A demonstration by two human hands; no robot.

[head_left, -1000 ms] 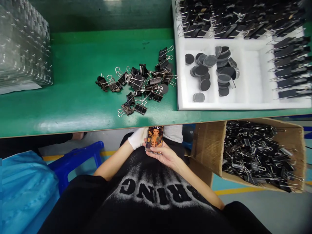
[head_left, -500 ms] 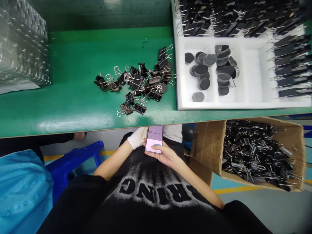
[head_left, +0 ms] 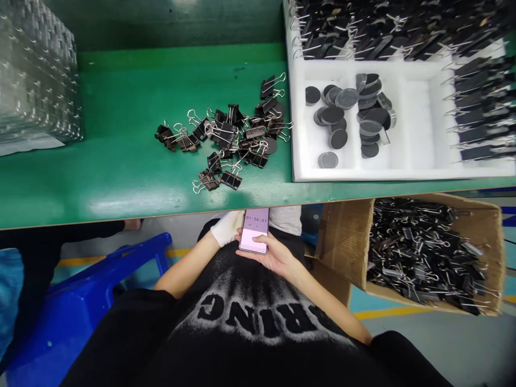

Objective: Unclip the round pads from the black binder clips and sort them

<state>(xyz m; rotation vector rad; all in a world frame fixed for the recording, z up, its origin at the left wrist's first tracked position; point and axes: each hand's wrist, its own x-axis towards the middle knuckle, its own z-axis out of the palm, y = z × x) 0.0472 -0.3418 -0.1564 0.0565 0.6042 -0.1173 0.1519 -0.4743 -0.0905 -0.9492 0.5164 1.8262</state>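
Observation:
In my lap, just below the table edge, my right hand (head_left: 278, 255) holds a smartphone (head_left: 253, 244) upright, its thumb over the lower part of the lit screen. Digits reading 01:56:01 show near the top of the screen. My left hand (head_left: 229, 228), in a white glove, lies against the phone's left side; its fingers are hidden by the phone and table edge. On the green table (head_left: 121, 166) in front of me is a loose pile of black binder clips (head_left: 223, 134) with silver handles.
A white divided tray (head_left: 417, 115) holds dark round discs (head_left: 332, 115) and rows of binder clips. A cardboard box (head_left: 346, 236) full of clips stands low at right. Stacked clear plastic trays (head_left: 36, 80) are at left. A blue stool (head_left: 76, 301) and a person's leg (head_left: 38, 285) are lower left.
My right thumb has shifted slightly on the phone, and a blue button on its screen is gone. At left, the blue cloth has moved away, baring more of the stool.

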